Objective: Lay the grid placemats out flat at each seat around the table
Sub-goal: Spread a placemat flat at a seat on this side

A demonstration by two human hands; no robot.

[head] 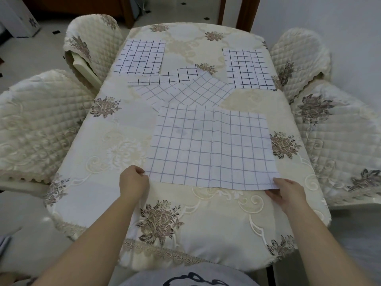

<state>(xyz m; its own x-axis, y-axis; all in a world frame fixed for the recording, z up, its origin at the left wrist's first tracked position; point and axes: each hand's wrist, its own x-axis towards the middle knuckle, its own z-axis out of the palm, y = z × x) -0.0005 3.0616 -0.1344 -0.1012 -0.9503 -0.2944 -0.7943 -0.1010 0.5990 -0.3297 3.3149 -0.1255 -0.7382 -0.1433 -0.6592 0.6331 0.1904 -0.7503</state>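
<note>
A large white grid placemat point(210, 147) lies spread in front of me on the table point(115, 145). My left hand point(133, 181) pinches its near left corner. My right hand point(287, 193) holds its near right corner, fingers under the edge. Behind it, in the table's middle, lies a loose pile of grid placemats point(185, 89), overlapping and partly folded. One placemat point(141, 57) lies flat at the far left seat. Another placemat point(247, 68) lies at the far right seat, with a crease down its right part.
The table wears a cream floral tablecloth. Quilted cream-covered chairs stand around it: near left point(39, 124), far left point(92, 44), far right point(299, 56), near right point(338, 139). A tiled floor and dark wooden door frame point(247, 11) lie beyond.
</note>
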